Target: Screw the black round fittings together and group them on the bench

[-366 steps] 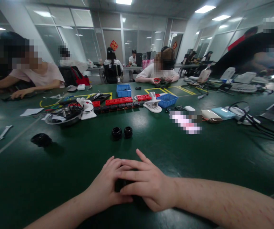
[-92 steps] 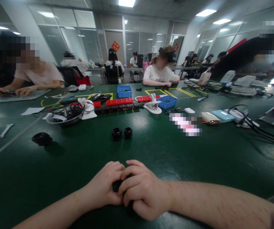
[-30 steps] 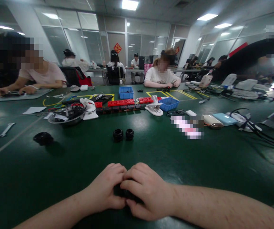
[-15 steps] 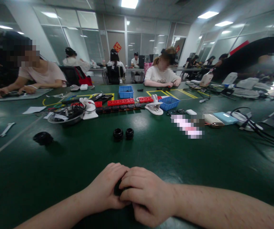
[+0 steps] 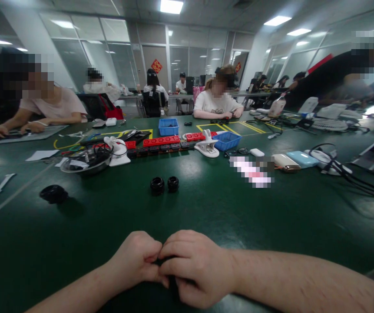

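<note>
My left hand [image 5: 134, 261] and my right hand [image 5: 196, 265] meet knuckle to knuckle low in the head view, resting on the green table [image 5: 226, 208]. Both are curled closed around a small black part [image 5: 164, 261], of which only a dark sliver shows between the fingers. Farther out on the table stand two black round fittings [image 5: 164, 184] side by side, a forearm's length beyond my hands.
A black round part [image 5: 53, 193] lies at the left, a wrench [image 5: 2, 183] beyond it. A metal bowl with cables [image 5: 85, 160], red and black strips [image 5: 162, 143], blue bins [image 5: 227, 140], phones and cables [image 5: 336, 167] fill the table's far half. Other people sit opposite.
My hands have stayed clasped on the black part, drawing slightly nearer and lower in view; the right fingers, stretched out at first, are now curled tight. Nothing else on the table moved.
</note>
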A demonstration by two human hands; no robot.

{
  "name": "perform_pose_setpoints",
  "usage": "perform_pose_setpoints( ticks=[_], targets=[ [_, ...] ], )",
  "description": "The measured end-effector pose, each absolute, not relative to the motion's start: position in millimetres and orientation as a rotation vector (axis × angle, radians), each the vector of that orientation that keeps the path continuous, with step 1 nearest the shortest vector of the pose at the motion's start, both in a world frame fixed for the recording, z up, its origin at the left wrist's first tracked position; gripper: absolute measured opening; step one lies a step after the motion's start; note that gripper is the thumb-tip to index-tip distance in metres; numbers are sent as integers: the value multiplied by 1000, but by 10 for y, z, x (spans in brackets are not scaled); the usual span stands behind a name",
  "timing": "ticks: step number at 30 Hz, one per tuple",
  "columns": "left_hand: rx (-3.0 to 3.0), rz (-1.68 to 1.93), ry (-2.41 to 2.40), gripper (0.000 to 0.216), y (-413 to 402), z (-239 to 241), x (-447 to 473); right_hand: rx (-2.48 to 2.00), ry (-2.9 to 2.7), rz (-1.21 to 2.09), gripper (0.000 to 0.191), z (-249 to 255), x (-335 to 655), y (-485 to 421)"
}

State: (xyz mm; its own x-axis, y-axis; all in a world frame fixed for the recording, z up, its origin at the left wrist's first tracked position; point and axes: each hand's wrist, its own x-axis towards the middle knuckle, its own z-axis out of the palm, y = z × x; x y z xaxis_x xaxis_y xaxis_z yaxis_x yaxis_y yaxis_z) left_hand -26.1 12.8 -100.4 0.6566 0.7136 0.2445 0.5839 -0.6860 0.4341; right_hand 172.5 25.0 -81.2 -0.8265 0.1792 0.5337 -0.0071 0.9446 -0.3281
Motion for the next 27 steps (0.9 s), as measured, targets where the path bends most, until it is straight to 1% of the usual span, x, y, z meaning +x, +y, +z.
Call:
perform_pose_setpoints(
  ticks=[4, 7, 10, 12, 14, 16, 18, 20, 24, 27],
  targets=[
    [2523, 545, 1126, 58, 117, -906, -207, -128, -2485, 350, 26, -809, 1720, 268],
    [2483, 547, 1167, 66, 107, -865, -193, -78, -2411, 305, 26, -774, 1713, 270],
    [2488, 488, 1156, 68, 79, -874, -184, -119, -2309, 307, 34, -733, 1720, 243],
    [2473, 443, 1152, 64, 55, -887, -164, -237, -2292, 323, 42, -719, 1729, 215],
    [2439, 430, 1176, 52, 35, -890, -132, -357, -2326, 336, 45, -722, 1733, 191],
    [2412, 424, 1191, 38, 25, -875, -102, -423, -2388, 331, 38, -739, 1729, 180],
    [2407, 415, 1189, 32, 21, -844, -83, -444, -2457, 309, 27, -760, 1720, 182],
    [2423, 404, 1168, 36, 17, -812, -76, -445, -2509, 289, 23, -776, 1712, 189],
    [2451, 397, 1168, 41, 7, -798, -78, -407, -2501, 318, 22, -790, 1702, 197],
    [2443, 387, 1188, 44, 6, -840, -86, -298, -2442, 382, 22, -791, 1692, 197]
  ],
)
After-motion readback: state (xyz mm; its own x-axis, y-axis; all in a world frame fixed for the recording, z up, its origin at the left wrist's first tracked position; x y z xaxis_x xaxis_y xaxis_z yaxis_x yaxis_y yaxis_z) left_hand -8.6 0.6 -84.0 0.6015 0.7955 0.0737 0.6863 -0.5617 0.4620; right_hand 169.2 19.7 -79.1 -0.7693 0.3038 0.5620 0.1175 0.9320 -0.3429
